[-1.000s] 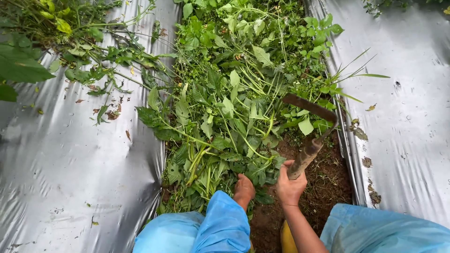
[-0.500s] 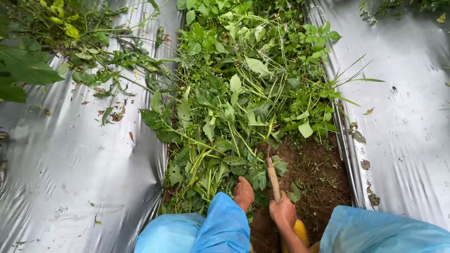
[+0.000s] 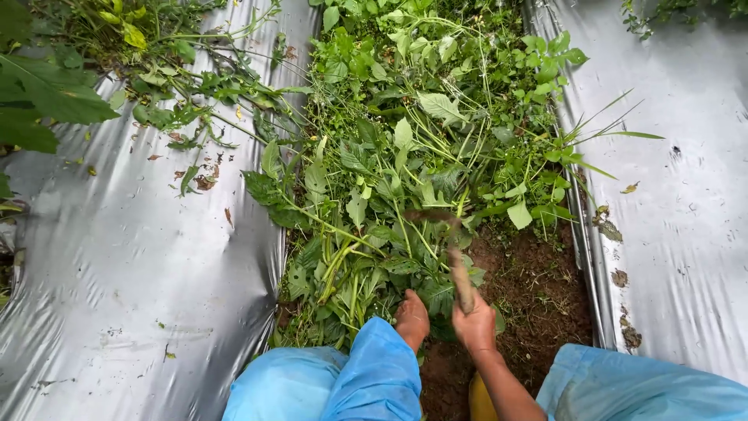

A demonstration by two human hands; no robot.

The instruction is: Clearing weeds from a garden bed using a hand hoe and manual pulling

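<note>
Weeds (image 3: 389, 195) fill the narrow furrow of soil that runs up the middle of the view, between two sheets of silver plastic mulch. The left sheet (image 3: 132, 273) spreads from the furrow's left edge out to the left border, creased and shiny, with bits of dry leaf scattered on it; at its far left corner a broad dark green leaf (image 3: 47, 90) and a trail of cut stems (image 3: 195, 93) lie across it. Near the bottom edge, a blue raincoat sleeve (image 3: 378, 374) covers the person's left arm. The left hand (image 3: 411, 320) sits at the near end of the furrow, closed around the base of the weeds, its fingers buried among the leaves. Just beside it, almost touching, the right hand (image 3: 475, 323) is clenched around the wooden handle of a hoe (image 3: 460, 277); the handle rises from the fist up into the greenery, and its blade is blurred against the stems, so its exact shape cannot be made out. To the right of the hands lies a patch of bare brown soil (image 3: 530, 281), reaching to the furrow's right edge. Beyond that edge the right sheet (image 3: 686, 218) of silver plastic spreads to the right border, with a few brown leaf scraps near its inner edge, and more blue raincoat (image 3: 639, 386) fills the bottom right corner
</note>
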